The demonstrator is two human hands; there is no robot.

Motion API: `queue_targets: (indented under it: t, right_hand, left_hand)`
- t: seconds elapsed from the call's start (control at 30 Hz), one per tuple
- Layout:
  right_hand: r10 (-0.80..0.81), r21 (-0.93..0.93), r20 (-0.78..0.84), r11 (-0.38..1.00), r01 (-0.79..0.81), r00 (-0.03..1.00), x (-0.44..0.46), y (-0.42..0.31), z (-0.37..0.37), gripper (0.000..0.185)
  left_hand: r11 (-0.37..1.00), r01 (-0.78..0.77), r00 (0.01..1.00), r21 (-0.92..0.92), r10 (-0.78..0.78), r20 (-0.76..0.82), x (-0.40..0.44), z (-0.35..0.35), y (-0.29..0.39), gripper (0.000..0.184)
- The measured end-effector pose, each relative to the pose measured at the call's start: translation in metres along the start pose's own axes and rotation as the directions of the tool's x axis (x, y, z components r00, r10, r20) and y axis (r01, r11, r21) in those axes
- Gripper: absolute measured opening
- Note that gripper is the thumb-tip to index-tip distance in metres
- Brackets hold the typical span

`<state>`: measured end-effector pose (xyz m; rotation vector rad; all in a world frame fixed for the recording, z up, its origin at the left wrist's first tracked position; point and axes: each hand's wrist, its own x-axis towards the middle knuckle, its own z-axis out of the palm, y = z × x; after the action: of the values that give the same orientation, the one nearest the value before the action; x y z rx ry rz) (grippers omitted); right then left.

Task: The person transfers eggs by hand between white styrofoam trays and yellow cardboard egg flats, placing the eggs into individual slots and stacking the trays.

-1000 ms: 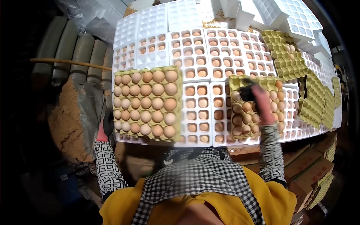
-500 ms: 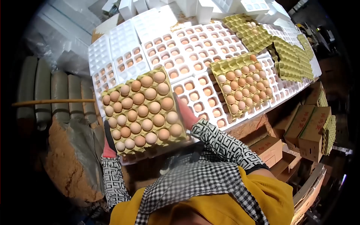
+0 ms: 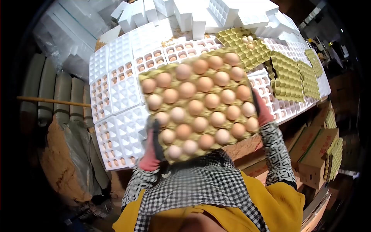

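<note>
Between my two hands is an olive pulp egg tray [image 3: 152, 73] loaded with rows of brown eggs [image 3: 199, 124], raised in front of my apron above the table. My left hand [image 3: 150, 149], in a pink and dark glove, grips its lower left edge. On the opposite edge, my right hand [image 3: 263, 109] holds the tray, its fingers partly hidden. Under and behind it lie white foam trays [image 3: 131, 92], some pockets filled with eggs and others bare. The held tray hides the middle of the table.
Olive egg trays [image 3: 288, 77] lie at the table's right, and another [image 3: 235, 44] behind carries a few eggs. White foam blocks [image 3: 183, 17] stand along the back. Cardboard boxes [image 3: 317, 150] sit low at right; filled sacks [image 3: 62, 96] and a wooden stick [image 3: 54, 101] are left.
Both hands have moved right with the loaded egg tray, which looks larger and closer. The second loaded tray on the table is now out of sight; bare foam trays show at left.
</note>
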<state>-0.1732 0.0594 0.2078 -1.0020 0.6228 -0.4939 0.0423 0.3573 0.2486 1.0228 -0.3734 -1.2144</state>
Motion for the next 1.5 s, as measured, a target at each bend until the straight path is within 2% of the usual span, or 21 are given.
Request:
queue_targets:
  t: [0.23,0.3,0.37,0.43,0.5,0.53,0.57,0.63,0.67,0.77,0.83,0.9,0.97,1.0,1.1,1.13,1.23,1.3,1.37,1.43,1.5]
  right_hand:
    - [0.119,-0.107,0.003,0.987,-0.118,0.993,0.022,-0.050,-0.119,0.049]
    - [0.148,-0.151,-0.001,0.978,-0.147,0.989,0.027,-0.044,-0.135,0.051]
    - [0.139,-0.314,-0.088,0.936,-0.160,0.986,0.035,-0.046,-0.157,0.054]
    - [-0.018,-0.667,-0.259,0.727,-0.165,0.966,0.072,-0.067,-0.174,0.056]
    - [-0.399,-0.607,0.042,0.718,0.341,0.916,0.086,-0.100,-0.145,0.060]
    - [-0.443,-0.774,0.210,0.470,0.425,0.872,0.082,-0.118,-0.104,0.062]
    - [-0.436,-0.853,0.383,0.172,0.493,0.815,0.081,-0.126,-0.065,0.064]
    - [-0.274,-0.762,0.647,-0.269,0.589,0.711,0.102,-0.111,-0.029,0.064]
    - [-0.196,-0.699,0.699,-0.390,0.599,0.688,0.123,-0.089,-0.033,0.063]
    - [-0.033,-0.632,0.771,-0.165,0.757,0.636,0.140,-0.098,-0.026,0.054]
    - [-0.215,-0.709,0.678,0.062,0.702,0.703,0.131,-0.098,-0.024,0.048]
    - [-0.158,-0.344,0.349,0.895,0.283,0.924,0.128,-0.107,-0.025,0.036]
    - [-0.162,-0.263,0.349,0.929,0.262,0.923,0.137,-0.105,-0.028,0.032]
    - [-0.068,-0.658,0.238,0.722,0.212,0.969,0.130,-0.106,-0.004,0.030]
    - [0.089,-0.789,0.498,-0.367,0.493,0.863,0.126,-0.074,0.032,0.040]
    - [0.121,-0.795,0.480,-0.357,0.490,0.869,0.127,-0.071,0.041,0.044]
    - [-0.028,-0.809,0.585,-0.077,0.582,0.810,0.131,-0.086,0.017,0.042]
    - [0.156,-0.692,0.274,0.718,0.081,0.949,0.130,-0.102,-0.003,0.041]
    - [0.032,-0.367,0.377,0.923,0.117,0.926,0.120,-0.114,-0.016,0.044]
    - [0.087,-0.831,0.241,0.533,0.159,0.967,0.103,-0.121,-0.010,0.047]
    - [-0.016,-0.867,0.494,-0.092,0.490,0.869,0.089,-0.108,0.009,0.042]
  left_hand:
    - [0.977,0.029,0.994,0.211,-0.005,-0.112,0.096,0.081,-0.097,0.073]
    - [0.854,0.015,0.982,0.521,0.085,-0.167,0.106,0.065,-0.118,0.070]
    - [0.716,0.229,0.972,0.659,-0.133,-0.193,0.104,0.038,-0.111,0.065]
    - [0.522,0.188,0.969,0.832,0.040,-0.244,0.100,0.011,-0.091,0.048]
    - [0.552,0.055,0.891,0.832,0.349,-0.291,0.114,0.024,-0.044,0.048]
    - [0.292,-0.060,0.851,0.955,0.515,-0.104,0.126,0.036,-0.018,0.051]
    - [0.296,-0.089,0.895,0.951,0.443,-0.054,0.135,0.054,0.005,0.057]
    - [-0.237,-0.178,0.886,0.955,0.383,0.261,0.155,0.060,0.018,0.057]
    - [-0.223,-0.172,0.923,0.960,0.303,0.236,0.163,0.058,0.017,0.059]
    - [-0.250,-0.211,0.945,0.945,0.194,0.262,0.177,0.054,0.018,0.058]
    - [-0.182,-0.294,0.931,0.938,0.167,0.324,0.189,0.041,0.019,0.056]
    - [-0.304,-0.437,0.823,0.847,0.244,0.513,0.193,0.028,0.020,0.053]
    - [0.194,-0.355,0.911,0.915,0.292,0.292,0.184,0.026,0.023,0.052]
    - [0.549,-0.399,0.892,0.734,0.418,0.172,0.190,0.009,0.006,0.050]
    - [0.940,-0.336,0.935,0.053,0.340,-0.097,0.190,0.002,0.019,0.032]
    - [0.957,-0.212,0.976,-0.196,0.217,0.007,0.192,0.005,0.031,0.025]
    - [0.977,-0.117,0.980,0.176,0.143,-0.137,0.220,-0.009,0.026,0.023]
    - [0.910,-0.061,0.956,0.411,0.172,-0.239,0.227,0.013,0.027,0.030]
    - [0.389,-0.175,0.889,0.904,0.456,-0.024,0.225,0.036,0.038,0.039]
    - [-0.210,-0.129,0.973,0.969,0.161,0.165,0.204,0.074,0.055,0.057]
    - [-0.505,-0.212,0.977,0.837,-0.115,0.178,0.215,0.081,0.042,0.062]
